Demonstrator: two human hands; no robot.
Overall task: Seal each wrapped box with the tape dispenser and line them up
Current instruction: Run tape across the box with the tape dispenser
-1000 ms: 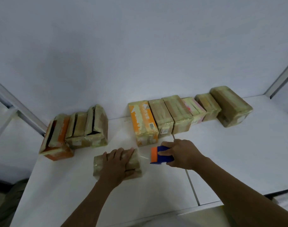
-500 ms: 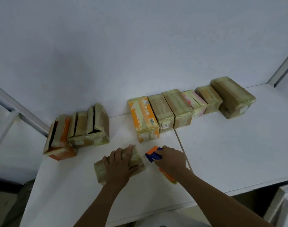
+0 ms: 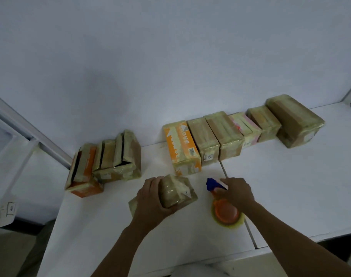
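A small wrapped brown box (image 3: 175,191) is tipped up on the white table (image 3: 290,186) near the front. My left hand (image 3: 150,198) grips its left side, fingers curled over the top edge. To its right, my right hand (image 3: 235,191) holds the blue and orange tape dispenser (image 3: 223,208), whose yellowish tape roll lies flat on the table. A row of several sealed boxes (image 3: 226,136) stands along the back wall, starting with an orange and white one (image 3: 180,146).
A cluster of three boxes with gaping flaps (image 3: 108,162) sits at the table's back left corner. A seam (image 3: 223,169) runs across the table between two boards. The table's front edge is close below my arms.
My left hand has tilted the small box up off its flat side. My right hand has drawn the dispenser away from the box and laid it down to the right.
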